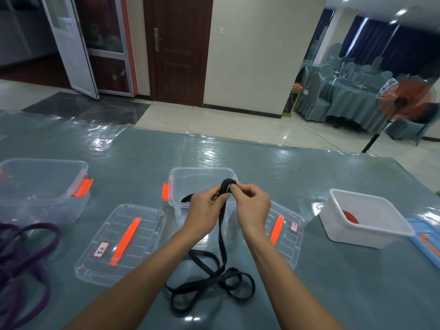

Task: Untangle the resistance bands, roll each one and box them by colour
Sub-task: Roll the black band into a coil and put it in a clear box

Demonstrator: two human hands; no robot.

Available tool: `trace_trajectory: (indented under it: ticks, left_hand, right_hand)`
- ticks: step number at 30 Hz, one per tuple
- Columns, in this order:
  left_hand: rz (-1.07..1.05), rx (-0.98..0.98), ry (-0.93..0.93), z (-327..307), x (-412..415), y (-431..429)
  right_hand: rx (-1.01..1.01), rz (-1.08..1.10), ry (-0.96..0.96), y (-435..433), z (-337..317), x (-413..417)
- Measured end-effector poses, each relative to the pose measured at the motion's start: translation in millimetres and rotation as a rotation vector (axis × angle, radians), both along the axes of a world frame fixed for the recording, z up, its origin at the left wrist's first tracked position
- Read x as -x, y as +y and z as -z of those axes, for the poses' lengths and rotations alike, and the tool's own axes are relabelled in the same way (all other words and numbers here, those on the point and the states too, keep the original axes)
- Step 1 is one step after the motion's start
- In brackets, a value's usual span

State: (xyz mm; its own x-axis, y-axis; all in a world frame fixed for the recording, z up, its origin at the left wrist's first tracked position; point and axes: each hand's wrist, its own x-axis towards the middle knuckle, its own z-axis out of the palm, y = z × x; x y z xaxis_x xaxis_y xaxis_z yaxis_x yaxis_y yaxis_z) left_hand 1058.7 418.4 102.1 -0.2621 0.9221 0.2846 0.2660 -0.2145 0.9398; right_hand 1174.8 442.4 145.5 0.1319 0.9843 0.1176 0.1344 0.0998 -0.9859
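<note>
Two hands on the black resistance band [222, 236]: left hand [205, 207] and right hand [251, 203] both pinch its started coil above the clear box [201, 170]. The tail hangs to loose loops on the table [309, 177]. Judged light, limp, grippy; hold the coil edges, feed the strap flat.

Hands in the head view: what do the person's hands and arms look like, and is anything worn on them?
The left hand and right hand are bare, without gloves. Both forearms are uncovered all the way to the bottom edge of the frame, so no sleeve shows. No watch, bracelet or wristband is visible on either wrist, and I cannot make out any ring.
</note>
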Motion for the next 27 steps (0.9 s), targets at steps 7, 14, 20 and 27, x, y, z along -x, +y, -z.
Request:
trace_trajectory:
  ticks: [7, 14, 20, 27]
  left_hand:
    - [-0.049, 0.006, 0.036, 6.2, 1.0, -0.6]
    - [0.006, 0.084, 0.241, 1.5, 24.0, -4.4]
    - [0.215, 0.247, 0.58, -12.0, 37.9, -4.9]
    - [0.119, 0.139, -0.009, -14.1, 28.9, -9.2]
  right_hand:
    - [0.203, -0.081, 0.26, -4.1, 12.3, 11.5]
    - [0.072, -0.252, -0.202, 2.9, 8.0, -7.4]
    - [-0.217, -0.556, -0.773, 16.5, 5.0, -24.7]
    - [0.124, -0.395, -0.019, 16.0, 11.5, -26.7]
